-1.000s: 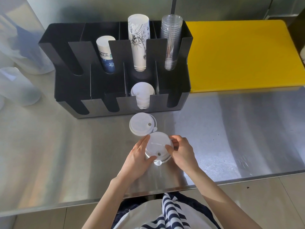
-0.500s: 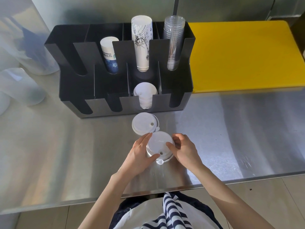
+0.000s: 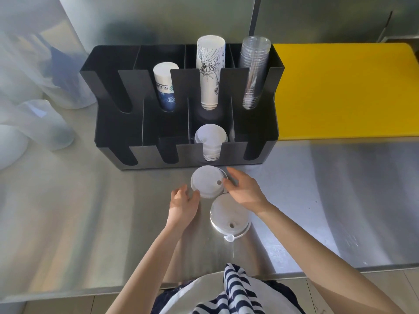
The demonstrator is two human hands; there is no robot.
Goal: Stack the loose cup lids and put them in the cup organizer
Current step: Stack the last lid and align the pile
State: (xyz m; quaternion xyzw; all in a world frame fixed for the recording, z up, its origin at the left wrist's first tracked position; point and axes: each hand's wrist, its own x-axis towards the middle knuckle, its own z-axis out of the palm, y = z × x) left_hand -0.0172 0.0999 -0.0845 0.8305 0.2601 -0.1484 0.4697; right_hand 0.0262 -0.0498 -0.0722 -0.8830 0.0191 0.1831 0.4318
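Steel counter: both hands flank loose lid, fingers spread.

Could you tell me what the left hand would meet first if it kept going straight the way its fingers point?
The left hand points up-right at the far loose lid, already at its near rim; beyond it stands the black organizer.

1. Both forearms are bare right up to the near edge of view, with no sleeves on them.
2. The left hand and right hand are bare too, fingers unadorned.
3. Near centre there's a white garment front.
4. Over it hangs a navy-and-white striped cloth, bunched in folds.
5. Dark fabric edges the white on both sides.
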